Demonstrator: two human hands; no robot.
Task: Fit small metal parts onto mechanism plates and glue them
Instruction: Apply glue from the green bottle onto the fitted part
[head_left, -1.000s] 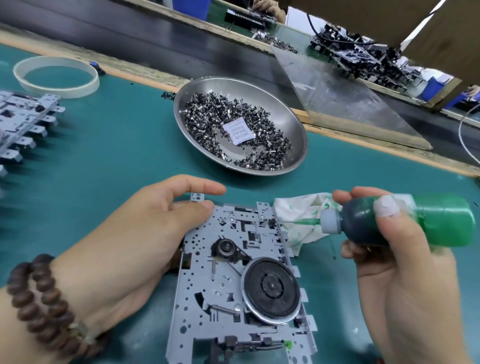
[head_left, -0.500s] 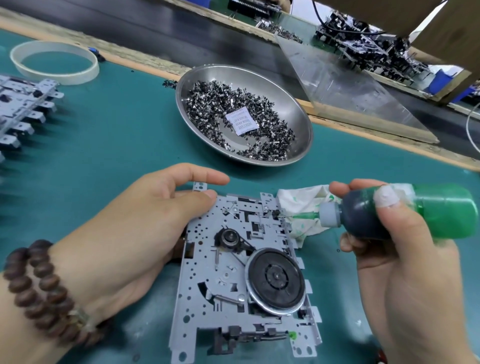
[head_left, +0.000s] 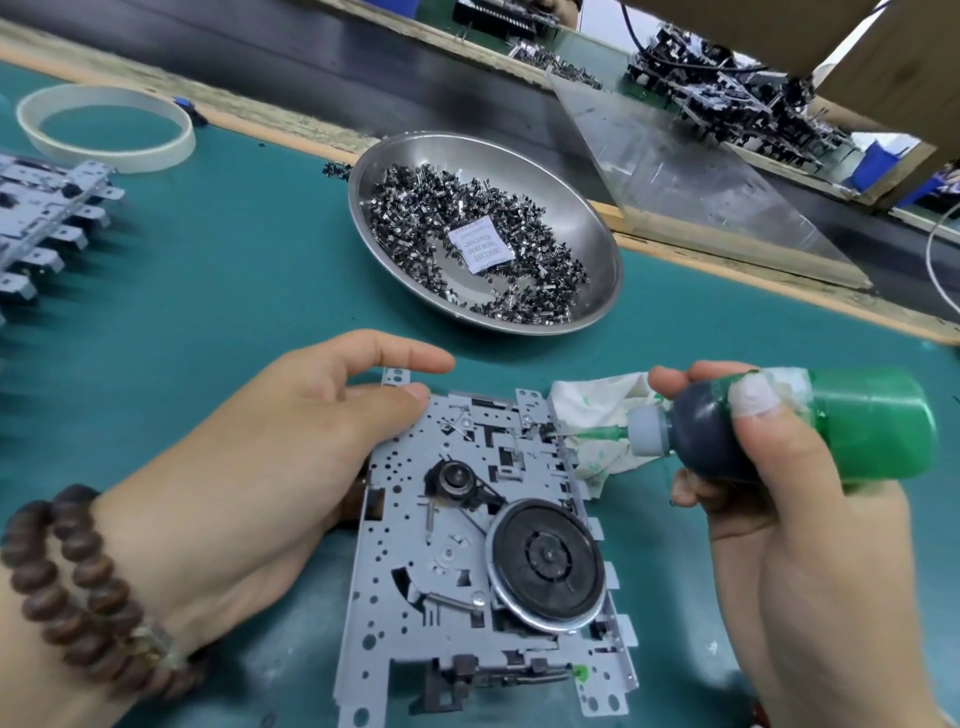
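**A:** At the six o'clock edge of the table (head_left: 218, 291), head view: the mechanism plate (head_left: 467, 566) lies flat on the green mat; the left hand (head_left: 249, 467) presses down on its nine o'clock side, thumb on the top corner, fingers (head_left: 405, 358) straight and relaxed, curled round nothing.

**B:** And the right hand (head_left: 795, 525)?

**A:** Wrapped round the green glue bottle (head_left: 810, 431), which lies nearly level; a taped fingertip sits on top of it; the needle tip (head_left: 571, 434) points toward nine o'clock and meets the plate's two o'clock corner, beside a small fitted part; whether it touches metal I cannot tell.

**B:** What else is about?

**A:** A stained cloth (head_left: 592, 405) just behind the nozzle; a steel dish (head_left: 587, 208) of small metal parts (head_left: 415, 208) at twelve o'clock, a paper packet (head_left: 480, 244) lying among them; more plates (head_left: 36, 218) stacked at ten o'clock, near a white ring (head_left: 109, 156).

**B:** Risks?

**A:** A hard squeeze would likely flood the corner; glue could run into nearby slots or toward the belt and black flywheel (head_left: 545, 561), fouling moving parts; a green dab (head_left: 579, 673) already shows at five o'clock. If the left hand eases off, the plate may skate under the needle, smearing the bead; the thin needle could also bend against the metal edge.
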